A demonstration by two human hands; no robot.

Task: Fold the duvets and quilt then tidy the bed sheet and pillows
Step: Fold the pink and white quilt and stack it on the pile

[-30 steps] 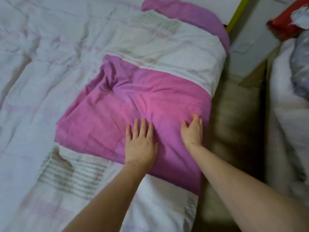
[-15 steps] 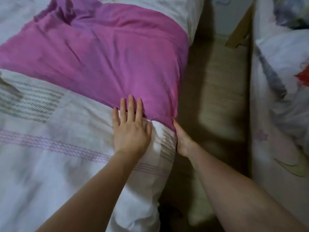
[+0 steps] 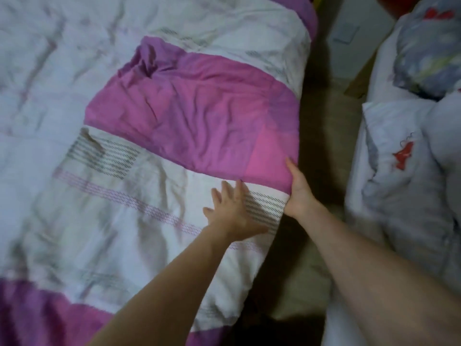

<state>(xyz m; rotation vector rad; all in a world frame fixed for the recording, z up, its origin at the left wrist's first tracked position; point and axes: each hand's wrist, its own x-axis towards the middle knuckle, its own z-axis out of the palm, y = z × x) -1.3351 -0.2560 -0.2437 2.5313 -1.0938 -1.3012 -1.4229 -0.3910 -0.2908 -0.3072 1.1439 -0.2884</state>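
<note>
the duvet point(image 3: 154, 136), white with a pink band and rows of grey and pink stitching, lies spread and creased over the bed, and its right edge drops off the side of the mattress. the left hand point(image 3: 233, 212) lies flat on the white part just below the pink band, fingers straight and slightly spread. the right hand point(image 3: 298, 193) sits at the duvet's right edge where pink meets white; its thumb shows along the fold, but the fingers are hidden behind the cloth, so whether it grips cannot be told. right of the duvet runs a narrow strip of tan floor point(image 3: 326, 126), dim and shadowed. beyond the strip, bundled white and grey bedding point(image 3: 409, 158) with a red printed motif is piled up. no readable writing shows on anything.
</note>
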